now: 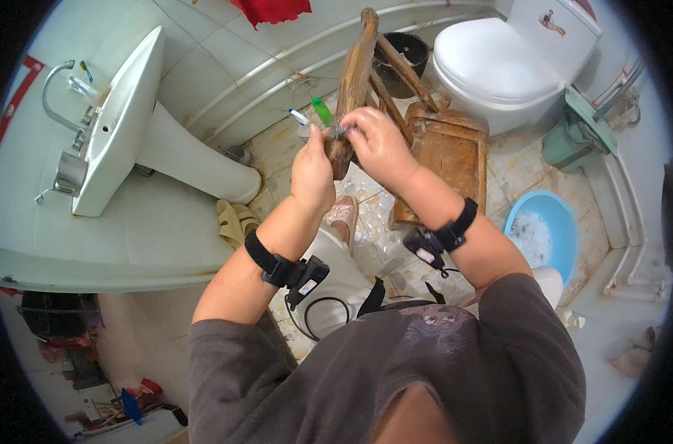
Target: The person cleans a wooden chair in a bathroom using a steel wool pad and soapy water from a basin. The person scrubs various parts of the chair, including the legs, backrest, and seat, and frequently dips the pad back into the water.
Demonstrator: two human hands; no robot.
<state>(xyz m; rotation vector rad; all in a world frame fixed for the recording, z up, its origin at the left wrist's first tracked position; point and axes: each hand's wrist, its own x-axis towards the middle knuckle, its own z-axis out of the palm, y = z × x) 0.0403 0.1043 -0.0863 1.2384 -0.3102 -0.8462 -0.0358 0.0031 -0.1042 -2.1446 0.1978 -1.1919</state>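
Observation:
A wet wooden chair stands before me, its worn back rail (pixel 352 83) rising towards the top of the view and its brown seat (pixel 450 150) lower at the right. My left hand (pixel 313 169) grips the near end of the rail from the left, thumb up. My right hand (pixel 378 139) reaches over the rail from the right, its fingers closed on a small grey scouring pad (pixel 337 131) that touches the wood. The pad is partly hidden by the fingers, and my right hand is slightly blurred.
A blue basin (pixel 566 227) with sudsy water stands on the right. Behind the chair are a white toilet (pixel 491 61) and a black bin (pixel 400 66); a green bin (pixel 569 141) stands right of the toilet. A pedestal sink (pixel 203 155), slippers (pixel 233 222) and a green bottle (pixel 321 111) are on the left.

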